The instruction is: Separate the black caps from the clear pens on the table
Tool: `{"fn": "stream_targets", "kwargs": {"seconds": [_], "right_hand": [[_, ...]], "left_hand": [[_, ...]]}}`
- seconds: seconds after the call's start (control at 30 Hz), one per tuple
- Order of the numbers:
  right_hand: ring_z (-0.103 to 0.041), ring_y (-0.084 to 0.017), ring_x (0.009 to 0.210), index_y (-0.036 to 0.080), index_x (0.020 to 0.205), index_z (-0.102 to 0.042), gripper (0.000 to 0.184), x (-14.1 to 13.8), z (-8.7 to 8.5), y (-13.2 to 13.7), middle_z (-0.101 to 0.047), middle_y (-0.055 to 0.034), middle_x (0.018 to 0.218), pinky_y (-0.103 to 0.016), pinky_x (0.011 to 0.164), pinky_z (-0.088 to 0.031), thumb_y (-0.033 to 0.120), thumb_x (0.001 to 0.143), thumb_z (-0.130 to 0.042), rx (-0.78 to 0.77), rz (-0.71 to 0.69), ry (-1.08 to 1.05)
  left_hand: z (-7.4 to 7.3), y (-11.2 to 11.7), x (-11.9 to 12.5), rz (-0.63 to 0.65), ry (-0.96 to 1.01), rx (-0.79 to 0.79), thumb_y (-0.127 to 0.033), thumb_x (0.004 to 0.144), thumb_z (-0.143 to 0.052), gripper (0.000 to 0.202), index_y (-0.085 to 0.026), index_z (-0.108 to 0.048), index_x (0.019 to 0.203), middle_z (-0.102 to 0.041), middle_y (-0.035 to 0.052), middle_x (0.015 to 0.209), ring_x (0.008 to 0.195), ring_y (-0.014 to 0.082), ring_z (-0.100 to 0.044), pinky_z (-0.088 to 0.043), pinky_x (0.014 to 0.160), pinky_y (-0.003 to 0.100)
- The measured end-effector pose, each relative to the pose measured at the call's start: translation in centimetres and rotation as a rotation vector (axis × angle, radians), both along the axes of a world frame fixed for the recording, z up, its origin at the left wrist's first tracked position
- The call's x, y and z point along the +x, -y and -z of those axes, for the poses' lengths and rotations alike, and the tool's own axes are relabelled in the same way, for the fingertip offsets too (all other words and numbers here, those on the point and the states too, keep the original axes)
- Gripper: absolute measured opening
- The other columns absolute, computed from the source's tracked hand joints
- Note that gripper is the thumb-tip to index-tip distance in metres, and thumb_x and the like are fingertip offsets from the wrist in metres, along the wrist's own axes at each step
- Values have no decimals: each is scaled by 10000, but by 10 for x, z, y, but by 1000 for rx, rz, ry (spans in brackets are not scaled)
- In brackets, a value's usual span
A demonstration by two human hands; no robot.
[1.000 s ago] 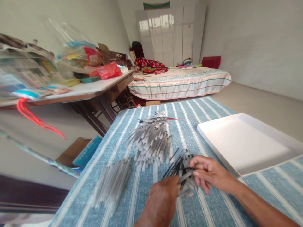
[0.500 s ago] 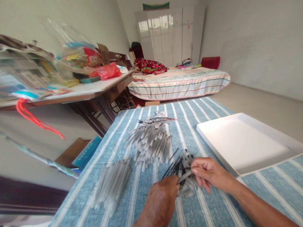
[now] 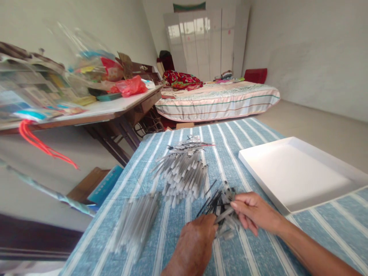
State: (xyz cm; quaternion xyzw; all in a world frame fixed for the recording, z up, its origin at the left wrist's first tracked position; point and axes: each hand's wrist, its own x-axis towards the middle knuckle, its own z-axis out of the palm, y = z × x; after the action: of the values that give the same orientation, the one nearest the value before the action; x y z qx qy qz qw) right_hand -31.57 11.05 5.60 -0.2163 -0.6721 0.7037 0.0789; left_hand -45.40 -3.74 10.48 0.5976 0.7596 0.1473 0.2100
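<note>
Your bench (image 3: 339, 226), spread with a blue cloth (image 3: 165, 232) striped in white, runs beneath the white tray (image 3: 304, 176) and out to its left. Beyond the tray you have a bed (image 3: 227, 109) under a pale striped cover, with a red patterned cloth (image 3: 184, 79) on top, and farther from the tray a glossy pale wardrobe (image 3: 208, 46). Well left of the tray stands a white-topped table (image 3: 117, 106).

The tray itself is a shallow open box with low walls, its pale floor in view. On the table, far left of the tray, a clear plastic bag (image 3: 96, 69) holds coloured packets; nearer the tray lies a red plastic bag (image 3: 133, 87), its contents hidden.

Left of the tray, just short of its corner, you have a grey tube (image 3: 224, 214) above a loose pile (image 3: 220, 201) of tubes and thin black rods. Your left hand (image 3: 197, 237) has its fingers clamped on the tube; your right hand (image 3: 253, 211), nearer the tray, has its fingers pinched together at the other end, and you cannot tell what is between them. Farther left of the tray lie a dense heap (image 3: 185, 174) of black-ended grey tubes and a neat bundle (image 3: 138, 222) of grey tubes.
</note>
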Motion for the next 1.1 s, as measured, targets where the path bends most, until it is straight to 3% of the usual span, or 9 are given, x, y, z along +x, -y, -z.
{"fn": "stream_targets", "kwargs": {"seconds": [0.2,0.37,0.43,0.53,0.67,0.8,0.9,0.97,1.1], "right_hand": [[-586,-94,403,158,797,-468,233,3,-8,-8,-636,7,618,-143,350,-335,369,778,-565,-55,-19,-114],[-539,-82,338,177,922,-452,304,0,-10,-11,-612,40,587,-141,313,-308,409,763,-568,-36,215,-99],[-512,-78,305,178,988,-457,351,-1,-8,-8,-604,45,553,-144,299,-297,454,783,-526,-25,222,-73],[-492,-66,289,150,806,-519,349,-3,-5,0,-579,38,492,-143,298,-276,496,802,-474,22,137,-42],[-492,-62,292,151,602,-468,405,-2,-3,1,-529,51,420,-147,317,-281,504,802,-464,66,77,-41],[-467,-60,275,158,611,-469,382,1,-5,-15,-559,37,449,-159,303,-267,488,803,-471,83,321,-78],[-450,-65,263,166,594,-459,367,3,-4,-26,-530,44,417,-164,288,-248,468,800,-489,77,529,-125],[-445,-71,259,172,588,-457,367,3,0,-29,-511,49,400,-168,282,-250,474,791,-498,84,597,-118],[-443,-88,258,182,590,-451,391,2,7,-30,-533,32,438,-187,275,-246,521,785,-459,159,564,2]], "left_hand": [[2,3,-3,-14,115,-5,-221,848,-340,228,-184,-479,672,-614,31,722,652,139,-550,-354,552,225],[3,4,-7,-55,133,32,-226,850,-334,232,-182,-473,670,-584,13,681,627,127,-524,-339,539,214],[4,3,-6,-62,141,48,-220,848,-330,232,-182,-480,675,-575,12,673,621,126,-518,-340,544,212],[4,1,-1,-67,155,58,-224,838,-345,228,-186,-473,653,-561,7,657,606,125,-509,-331,526,208],[1,0,-1,-85,187,77,-245,827,-363,250,-187,-472,609,-541,-7,605,559,117,-485,-313,497,203],[-6,6,-25,-127,229,91,-294,828,-366,285,-188,-490,594,-485,-28,549,534,108,-465,-317,502,195],[-11,15,-55,-207,258,35,-317,795,-420,266,-190,-528,589,-479,-40,524,521,109,-471,-336,511,196],[-14,20,-69,-313,291,43,-322,755,-481,223,-186,-559,596,-505,-41,514,520,117,-490,-354,513,203],[-17,16,-65,-557,582,300,-311,717,-559,157,-160,-602,727,-595,-14,592,567,131,-550,-427,574,233]]}}
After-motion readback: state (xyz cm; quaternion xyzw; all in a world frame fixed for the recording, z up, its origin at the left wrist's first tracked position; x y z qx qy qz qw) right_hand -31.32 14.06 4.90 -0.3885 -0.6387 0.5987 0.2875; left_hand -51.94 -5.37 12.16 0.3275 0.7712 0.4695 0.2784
